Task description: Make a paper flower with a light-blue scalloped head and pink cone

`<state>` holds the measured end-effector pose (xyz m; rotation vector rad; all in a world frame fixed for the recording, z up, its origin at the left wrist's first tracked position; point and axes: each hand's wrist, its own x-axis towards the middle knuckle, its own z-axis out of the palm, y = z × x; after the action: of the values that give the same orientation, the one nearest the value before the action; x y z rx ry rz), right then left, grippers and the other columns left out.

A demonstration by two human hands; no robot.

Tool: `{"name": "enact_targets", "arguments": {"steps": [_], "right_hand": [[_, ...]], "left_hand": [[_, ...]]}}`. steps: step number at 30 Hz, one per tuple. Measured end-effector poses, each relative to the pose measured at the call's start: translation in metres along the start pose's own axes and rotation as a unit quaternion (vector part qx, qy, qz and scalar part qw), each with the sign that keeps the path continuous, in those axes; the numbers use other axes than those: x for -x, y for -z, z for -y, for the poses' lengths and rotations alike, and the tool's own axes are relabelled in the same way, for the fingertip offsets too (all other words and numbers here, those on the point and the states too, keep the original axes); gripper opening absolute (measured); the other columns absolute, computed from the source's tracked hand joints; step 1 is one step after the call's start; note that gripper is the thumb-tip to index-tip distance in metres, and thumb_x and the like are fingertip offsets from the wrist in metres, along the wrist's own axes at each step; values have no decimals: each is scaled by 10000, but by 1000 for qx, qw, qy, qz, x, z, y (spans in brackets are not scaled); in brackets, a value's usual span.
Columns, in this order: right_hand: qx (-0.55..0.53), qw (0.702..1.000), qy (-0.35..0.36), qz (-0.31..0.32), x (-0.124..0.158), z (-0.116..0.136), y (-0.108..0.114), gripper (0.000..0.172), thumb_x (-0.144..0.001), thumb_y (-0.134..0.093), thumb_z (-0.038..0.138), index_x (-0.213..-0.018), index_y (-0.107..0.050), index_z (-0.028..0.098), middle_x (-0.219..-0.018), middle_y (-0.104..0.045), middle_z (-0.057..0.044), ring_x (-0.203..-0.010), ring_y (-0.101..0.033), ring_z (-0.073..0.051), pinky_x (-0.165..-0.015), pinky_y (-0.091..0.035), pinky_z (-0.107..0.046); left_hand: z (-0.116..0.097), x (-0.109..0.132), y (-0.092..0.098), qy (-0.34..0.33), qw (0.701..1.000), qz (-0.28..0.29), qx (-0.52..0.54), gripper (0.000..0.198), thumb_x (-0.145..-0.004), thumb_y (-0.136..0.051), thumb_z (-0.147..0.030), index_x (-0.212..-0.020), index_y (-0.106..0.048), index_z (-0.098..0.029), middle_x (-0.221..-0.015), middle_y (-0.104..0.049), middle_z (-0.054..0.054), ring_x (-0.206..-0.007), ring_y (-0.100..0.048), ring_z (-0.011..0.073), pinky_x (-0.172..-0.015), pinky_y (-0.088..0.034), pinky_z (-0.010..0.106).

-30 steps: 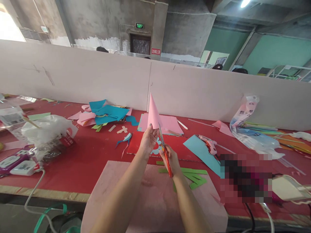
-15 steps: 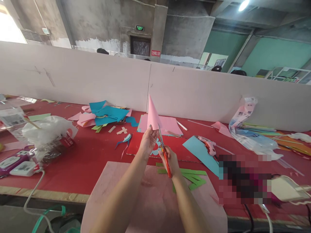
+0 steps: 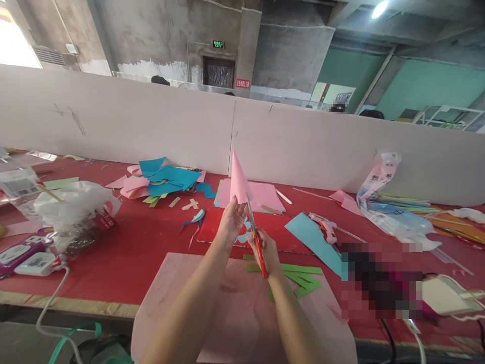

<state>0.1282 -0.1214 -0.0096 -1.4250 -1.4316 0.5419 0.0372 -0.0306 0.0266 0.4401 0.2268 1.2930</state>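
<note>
Red worktop (image 3: pixel 125 242) in front of you, pale partition (image 3: pixel 151 126) standing along its far side. Nearest you, a pink board (image 3: pixel 166 288) sits at the front edge; just beyond it lies a flat red cardboard (image 3: pixel 211 227). Clear plastic bag (image 3: pixel 76 205) on the left, blue paper pile (image 3: pixel 174 178) farther back on that side, light blue sheet (image 3: pixel 310 240) right of the cardboard. Your pink paper cone (image 3: pixel 238 179) is up in the air, point upward, in front of the pink sheets (image 3: pixel 267 191). Left grip (image 3: pixel 232 222): fingers pinching the cone's lower edge. Right grip (image 3: pixel 270 247): closed around the orange-handled scissors (image 3: pixel 260 255), blades pointing up at the cone's lower right edge; can't tell if they're biting paper. Pink glue gun (image 3: pixel 329 231) rests by the blue sheet, green strips (image 3: pixel 303 268) lie on the pink board, and a light blue cutout (image 3: pixel 241 238) shows between your hands.
</note>
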Motion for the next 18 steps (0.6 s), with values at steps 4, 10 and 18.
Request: {"name": "enact_targets", "arguments": {"steps": [4, 10, 18], "right_hand": [[-29, 999, -5, -18, 0, -1, -2, 250, -734, -544, 368, -914, -549, 195, -697, -568, 4, -592, -529, -128, -563, -422, -209], [-7, 998, -3, -57, -1, 0, -1, 300, -724, -544, 403, -935, -559, 189, -684, -566, 3, -599, -523, -132, -596, -446, -234], [31, 999, -3, -40, 1, 4, 0, 251, -719, -548, 350, -930, -560, 215, -701, -578, 10, -628, -549, -136, -595, -440, -230]], "left_hand": [[5, 5, -4, 24, 1000, 16, -1, 198, -772, -566, -334, -892, -607, -183, -902, -665, 33, -886, -609, 131, -757, -464, 222], [14, 11, -8, 37, 997, 60, -16, 241, -742, -602, -334, -939, -613, -195, -993, -649, 36, -996, -570, 153, -774, -441, 221], [8, 6, -7, 29, 1000, -3, 0, 215, -703, -646, -335, -853, -625, -181, -757, -657, 20, -879, -606, 136, -720, -436, 206]]}}
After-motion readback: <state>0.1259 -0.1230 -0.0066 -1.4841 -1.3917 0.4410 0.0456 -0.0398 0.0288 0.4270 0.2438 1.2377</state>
